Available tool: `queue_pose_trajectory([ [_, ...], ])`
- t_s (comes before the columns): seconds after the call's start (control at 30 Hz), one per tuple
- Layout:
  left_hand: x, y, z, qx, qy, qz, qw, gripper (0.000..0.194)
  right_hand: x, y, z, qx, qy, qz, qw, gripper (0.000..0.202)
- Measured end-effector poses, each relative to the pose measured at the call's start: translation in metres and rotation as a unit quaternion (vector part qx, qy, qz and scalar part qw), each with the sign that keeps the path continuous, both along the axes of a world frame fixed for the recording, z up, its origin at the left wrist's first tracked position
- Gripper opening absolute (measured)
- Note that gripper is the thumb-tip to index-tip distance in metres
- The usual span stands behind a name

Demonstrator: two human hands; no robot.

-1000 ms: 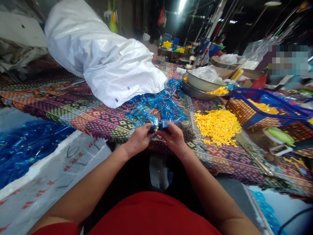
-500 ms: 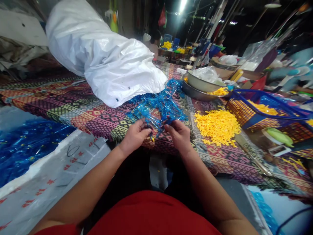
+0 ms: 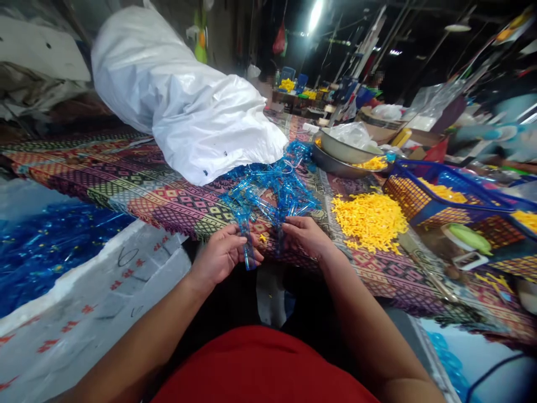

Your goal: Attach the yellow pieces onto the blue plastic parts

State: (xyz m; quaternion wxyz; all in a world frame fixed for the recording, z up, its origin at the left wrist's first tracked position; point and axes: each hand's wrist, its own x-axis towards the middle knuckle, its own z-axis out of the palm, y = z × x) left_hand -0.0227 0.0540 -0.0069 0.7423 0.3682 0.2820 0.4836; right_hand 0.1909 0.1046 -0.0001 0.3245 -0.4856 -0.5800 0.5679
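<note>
My left hand point(image 3: 220, 252) is closed on a narrow, see-through blue plastic piece point(image 3: 249, 258), which hangs down past the fingers at the table's front edge. Across from it, my right hand point(image 3: 308, 235) pinches another blue plastic piece point(image 3: 279, 226) at its fingertips; the outline of that piece is smeared. Just beyond both hands, a tangled heap of blue plastic pieces point(image 3: 289, 187) lies on the patterned cloth. One small yellow plastic part point(image 3: 263, 238) rests between the hands. To the right is a pile of yellow parts point(image 3: 371, 221).
A big white sack point(image 3: 218, 126) lies across the table's left side, its mouth by the blue heap. Stacked metal bowls point(image 3: 342, 159) and a blue plastic basket point(image 3: 413, 198) stand at right. Lower left, a white foam box point(image 3: 138, 263) is beside many blue pieces.
My hands have moved slightly apart. A blue piece now hangs clearly from my left hand, and my right-hand fingers have straightened. The view has shifted slightly.
</note>
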Motion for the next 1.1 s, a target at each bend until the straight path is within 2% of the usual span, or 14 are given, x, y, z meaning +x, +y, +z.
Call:
queue_pose_trajectory([
  [0.1,0.001,-0.009,-0.003,-0.005,0.029,0.001,1.0,0.011,0.0,0.002,-0.001,0.015,-0.068,0.016,0.997,0.023],
  [0.27,0.003,-0.018,-0.003,-0.011,0.061,0.009,0.998,0.011,-0.003,0.002,-0.004,0.049,-0.11,-0.013,0.993,0.027],
  [0.5,0.004,-0.023,-0.005,-0.012,0.078,0.011,0.997,0.014,-0.003,-0.002,-0.003,0.05,-0.093,-0.025,0.994,0.035],
  [0.87,0.005,-0.023,-0.009,-0.039,0.098,0.02,0.994,0.014,0.003,-0.013,-0.005,0.081,-0.07,-0.092,0.99,0.032],
  [1.0,0.007,-0.025,-0.01,-0.039,0.11,0.017,0.993,0.016,0.004,-0.014,-0.01,0.13,-0.107,-0.088,0.982,0.029],
  [1.1,0.007,-0.026,-0.011,-0.036,0.118,0.014,0.992,0.018,0.004,-0.013,-0.011,0.232,-0.164,-0.093,0.954,0.022],
])
